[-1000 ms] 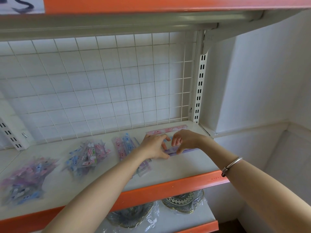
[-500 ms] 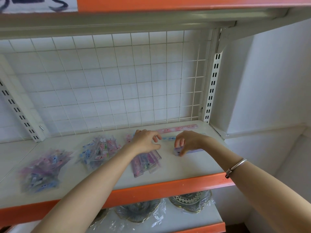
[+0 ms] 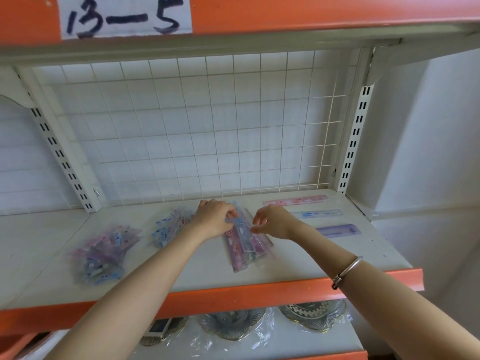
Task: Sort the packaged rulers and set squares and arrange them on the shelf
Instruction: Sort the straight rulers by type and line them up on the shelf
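My left hand [image 3: 215, 220] is curled over the far end of a stack of packaged rulers [image 3: 242, 245], with the fingers gripping the top of the wrappers. My right hand [image 3: 275, 220] sits just beside it with its fingers bent, and the fingertips [image 3: 255, 228] reach the right edge of the same stack. From this angle I cannot tell whether they pinch the wrapper or only touch it. A metal bangle [image 3: 346, 271] circles my right wrist.

The stack lies near the middle of the white shelf [image 3: 298, 258], running from back to front and slightly fanned, its pink and purple packs overlapping. To its right, three single rulers lie crosswise and apart from one another. The pink ruler [image 3: 296, 200] is nearest the back, the blue ruler [image 3: 318, 213] is in front of it, and the purple ruler [image 3: 337, 230] is closest to the orange front edge.

Left of my hands are two loose heaps of wrapped pieces. The nearer heap [image 3: 166, 226] is just beside my left forearm, and the farther heap [image 3: 101, 253] lies well to the left. Their contents are too jumbled for me to tell rulers from set squares.

A white wire grid [image 3: 207, 126] backs the shelf. A paper label [image 3: 124, 16] reading "13-5" is stuck on the orange beam above. On the lower level I see patterned dishes [image 3: 311, 315] in clear plastic.
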Tool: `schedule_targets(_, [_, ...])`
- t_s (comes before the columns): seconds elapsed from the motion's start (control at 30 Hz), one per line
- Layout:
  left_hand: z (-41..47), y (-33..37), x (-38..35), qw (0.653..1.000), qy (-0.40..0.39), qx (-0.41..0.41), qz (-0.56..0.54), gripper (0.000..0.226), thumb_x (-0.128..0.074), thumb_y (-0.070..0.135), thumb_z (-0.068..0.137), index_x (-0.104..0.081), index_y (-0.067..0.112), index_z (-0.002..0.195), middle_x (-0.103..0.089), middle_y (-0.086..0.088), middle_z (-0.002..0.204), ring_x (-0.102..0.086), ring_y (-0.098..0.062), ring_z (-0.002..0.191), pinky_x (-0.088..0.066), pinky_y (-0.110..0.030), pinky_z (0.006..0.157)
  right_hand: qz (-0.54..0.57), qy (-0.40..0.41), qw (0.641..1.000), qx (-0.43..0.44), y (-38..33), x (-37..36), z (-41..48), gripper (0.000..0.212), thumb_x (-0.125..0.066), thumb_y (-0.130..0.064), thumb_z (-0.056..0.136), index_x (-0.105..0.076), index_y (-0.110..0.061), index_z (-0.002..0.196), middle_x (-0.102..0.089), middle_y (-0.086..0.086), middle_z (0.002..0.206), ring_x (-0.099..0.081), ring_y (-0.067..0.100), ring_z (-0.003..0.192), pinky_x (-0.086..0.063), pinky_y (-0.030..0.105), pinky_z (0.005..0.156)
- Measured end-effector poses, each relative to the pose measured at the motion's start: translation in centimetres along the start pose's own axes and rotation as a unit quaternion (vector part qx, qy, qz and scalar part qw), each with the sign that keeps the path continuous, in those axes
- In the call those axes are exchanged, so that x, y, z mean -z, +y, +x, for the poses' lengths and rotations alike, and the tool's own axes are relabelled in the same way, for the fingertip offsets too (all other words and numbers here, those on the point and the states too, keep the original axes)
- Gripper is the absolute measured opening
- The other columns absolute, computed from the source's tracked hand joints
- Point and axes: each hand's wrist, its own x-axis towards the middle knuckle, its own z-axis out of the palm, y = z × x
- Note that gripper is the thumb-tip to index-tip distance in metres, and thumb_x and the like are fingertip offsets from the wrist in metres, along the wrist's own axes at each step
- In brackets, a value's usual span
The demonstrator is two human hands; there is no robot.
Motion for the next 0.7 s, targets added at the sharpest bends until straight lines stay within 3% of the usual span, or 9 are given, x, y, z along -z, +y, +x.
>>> schedule_targets(0.23, [-1.2, -1.4, 0.3, 0.999, -0.022, 0.003, 0.026, 0.035, -0.067, 0.037, 0.083, -0.060, 0.028, 0.116, -0.065, 0.012, 0.111, -0.049, -0.016, 0.110, -0.030, -0.033, 0.095, -0.010, 0.021, 0.999, -0.049, -2.0, -2.2, 1.0, 0.052, -0.066, -0.043, 0.083, -0.061, -0.004, 0.116, -0.062, 0.009, 0.116, -0.058, 0.022, 0.104, -0.045, 0.028, 0.081])
schedule_targets(0.37, [-1.5, -1.9, 0.0, 0.999, -0.030, -0.002, 0.025, 0.031, -0.068, 0.041, 0.081, -0.060, 0.027, 0.107, -0.063, 0.010, 0.109, -0.048, -0.016, 0.109, -0.030, -0.033, 0.096, -0.011, 0.036, 0.996, -0.079, -3.1, -3.1, 0.9, 0.063, -0.070, -0.044, 0.080, -0.061, 0.009, 0.113, -0.064, 0.022, 0.112, -0.061, 0.034, 0.103, -0.050, 0.044, 0.088])
schedule_targets(0.43, [-1.5, -2.0, -0.2, 0.999, -0.031, -0.005, 0.020, 0.029, -0.068, 0.043, 0.081, -0.061, 0.027, 0.103, -0.063, 0.009, 0.107, -0.048, -0.017, 0.108, -0.030, -0.033, 0.095, -0.008, 0.033, 0.995, -0.095, -3.3, -3.5, 1.1, 0.055, -0.073, -0.042, 0.077, -0.065, 0.008, 0.100, -0.066, 0.021, 0.099, -0.063, 0.033, 0.091, -0.053, 0.042, 0.078])
schedule_targets(0.47, [-1.5, -2.0, -0.2, 0.999, -0.032, -0.004, 0.016, 0.030, -0.067, 0.045, 0.081, -0.061, 0.026, 0.103, -0.063, 0.009, 0.107, -0.049, -0.017, 0.108, -0.030, -0.033, 0.095, -0.008, 0.034, 0.994, -0.104, -3.3, -3.6, 1.2, 0.046, -0.074, -0.041, 0.077, -0.063, 0.004, 0.083, -0.062, 0.017, 0.082, -0.060, 0.028, 0.074, -0.051, 0.037, 0.063])
schedule_targets(0.53, [-1.5, -1.9, -0.1, 0.999, -0.038, 0.005, 0.012, 0.035, -0.065, 0.051, 0.081, -0.060, 0.025, 0.104, -0.063, 0.008, 0.108, -0.048, -0.019, 0.108, -0.030, -0.034, 0.095, 0.003, 0.035, 0.992, -0.123, -3.5, -3.8, 1.4, 0.049, -0.074, -0.040, 0.076, -0.039, -0.011, 0.059, -0.039, 0.004, 0.059, -0.037, 0.016, 0.050, -0.029, 0.025, 0.044])
schedule_targets(0.6, [-1.4, -1.8, 0.0, 0.999, -0.041, 0.017, 0.013, 0.047, -0.062, 0.060, 0.080, -0.058, 0.024, 0.109, -0.063, 0.008, 0.111, -0.048, -0.019, 0.110, -0.030, -0.036, 0.095, 0.012, 0.039, 0.991, -0.128, -3.6, -3.8, 1.4, 0.055, -0.074, -0.040, 0.077, -0.029, -0.016, 0.057, -0.030, -0.001, 0.056, -0.027, 0.013, 0.048, -0.020, 0.023, 0.043])
schedule_targets(0.7, [-1.1, -1.6, 0.0, 0.998, -0.052, 0.021, 0.029, 0.060, -0.061, 0.065, 0.077, -0.053, 0.024, 0.120, -0.058, 0.008, 0.123, -0.047, -0.021, 0.117, -0.029, -0.037, 0.097, 0.029, 0.047, 0.988, -0.143, -3.3, -3.9, 1.4, 0.051, -0.073, -0.032, 0.078, -0.030, -0.016, 0.057, -0.030, 0.000, 0.055, -0.027, 0.013, 0.048, -0.020, 0.022, 0.043])
